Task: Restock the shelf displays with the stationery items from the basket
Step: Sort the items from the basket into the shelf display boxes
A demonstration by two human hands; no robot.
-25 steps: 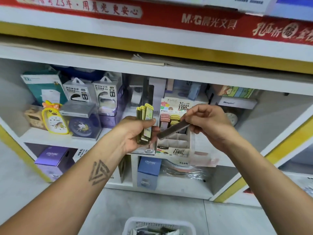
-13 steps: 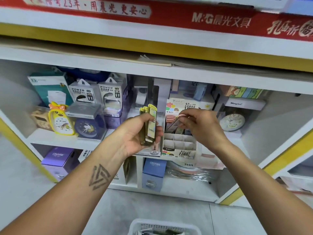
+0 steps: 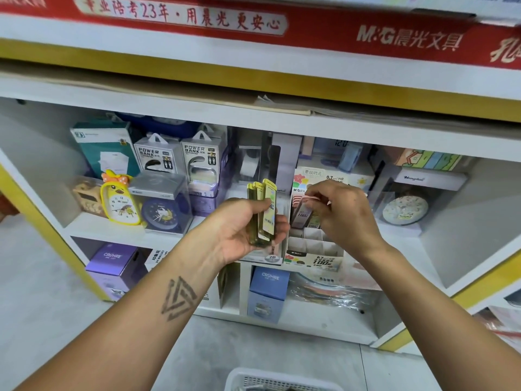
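Note:
My left hand (image 3: 242,231) grips a small stack of yellow-green lead-refill cases (image 3: 263,213), held upright in front of the shelf. Just to their right, my right hand (image 3: 342,214) pinches one dark flat case (image 3: 301,215) by its top and holds it standing in a slot of the white divided display box (image 3: 313,249) marked 0.7 HB. Other pink and yellow cases stand in the box's back row. The white basket (image 3: 279,380) shows only its rim at the bottom edge, on the floor.
The shelf (image 3: 118,230) also holds power bank boxes (image 3: 158,153), a yellow duck clock (image 3: 119,200), a blue clock in a clear case (image 3: 163,213) and a round clock (image 3: 406,210) at right. Purple and blue boxes (image 3: 267,292) stand on the lower level. A red banner (image 3: 310,26) runs overhead.
My right hand has carried the dark case from beside my left hand to the display box, turning it from slanted to upright in a slot. My left hand kept its stack.

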